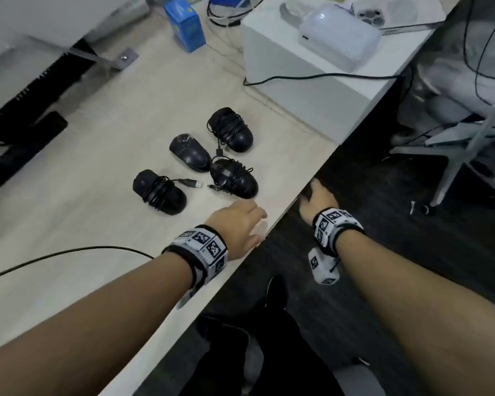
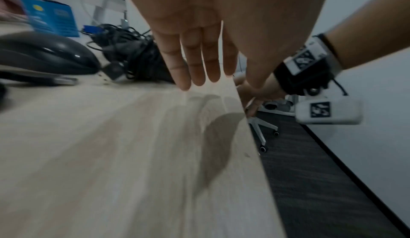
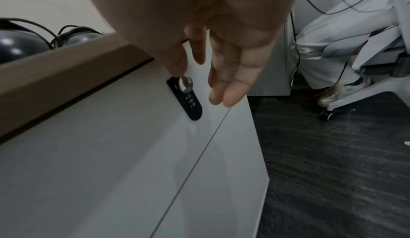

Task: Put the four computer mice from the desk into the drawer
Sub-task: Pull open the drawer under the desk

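The step in hand looked like opening the drawer, with no mouse yet lifted. The right hand (image 3: 199, 52) hung below the desk edge against the white drawer front (image 3: 111, 154), fingers loosely extended, the thumb and forefinger at the silver knob (image 3: 185, 84) of the black combination lock (image 3: 190, 101); whether they actually pinched it could not be told. The next move probably called for working that lock or pulling the front outward.

The left hand (image 1: 237, 227) hovered flat just over the desk (image 1: 69, 224) near its edge, fingers straight and together, holding nothing.

All four black mice lay on the desk at about eleven o'clock from the left hand: nearest, one wrapped in its cable (image 1: 234, 178); then another wrapped one (image 1: 159, 192) at ten o'clock; a bare one (image 1: 189, 152) beyond; farthest, a third wrapped mouse (image 1: 230, 129).
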